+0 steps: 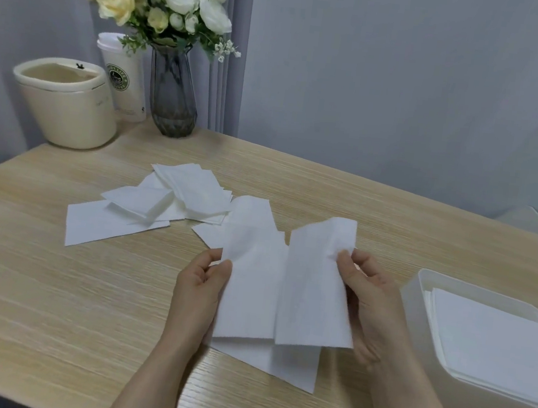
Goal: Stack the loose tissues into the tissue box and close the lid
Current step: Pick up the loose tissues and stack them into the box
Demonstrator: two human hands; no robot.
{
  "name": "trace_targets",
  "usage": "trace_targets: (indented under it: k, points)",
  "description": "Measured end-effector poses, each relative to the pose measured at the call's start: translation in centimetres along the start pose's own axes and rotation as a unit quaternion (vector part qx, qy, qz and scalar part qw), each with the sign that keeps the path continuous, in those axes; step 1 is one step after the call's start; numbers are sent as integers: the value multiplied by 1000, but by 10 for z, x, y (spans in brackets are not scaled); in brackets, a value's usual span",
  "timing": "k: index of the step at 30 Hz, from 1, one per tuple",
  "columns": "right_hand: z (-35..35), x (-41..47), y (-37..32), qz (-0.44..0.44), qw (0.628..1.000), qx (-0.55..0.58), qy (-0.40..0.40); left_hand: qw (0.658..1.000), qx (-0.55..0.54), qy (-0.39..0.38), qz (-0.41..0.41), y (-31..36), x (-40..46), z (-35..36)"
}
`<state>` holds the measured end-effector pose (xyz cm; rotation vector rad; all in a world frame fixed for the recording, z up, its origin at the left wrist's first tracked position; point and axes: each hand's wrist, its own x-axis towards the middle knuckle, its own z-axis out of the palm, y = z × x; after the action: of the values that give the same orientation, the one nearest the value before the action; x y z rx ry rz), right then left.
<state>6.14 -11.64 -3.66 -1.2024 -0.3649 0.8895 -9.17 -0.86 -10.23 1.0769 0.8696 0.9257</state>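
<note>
Two bare hands hold a white, creased, partly unfolded tissue sheet (284,292) above the pale wood-grain bench (49,296): the left hand (199,290) pinches its left edge in a thumb-and-finger grip, the right hand (367,299) pinches its upper right edge the same way. Right of the hands, a white rounded-corner plastic tissue box (418,298) sits open, with flat white tissues stacked inside (494,337). Farther back lies a scattered pile of loose white tissues (167,205). At the far left corner stand a cream round container (66,113), a white lidded paper cup (126,87) and a grey glass vase of yellow and white flowers (172,102).
</note>
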Motion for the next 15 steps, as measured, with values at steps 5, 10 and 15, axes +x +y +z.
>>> trace_targets:
  k: [5,10,15]
  points:
    - [16,4,24,39,996,-71,-30,1000,-2,-11,-17,0,0,1]
    - [18,7,43,24,982,-186,-2,999,-24,-16,-24,3,-2,2]
    - [19,11,48,-3,980,-200,4,998,-27,-27,-42,6,-3,2]
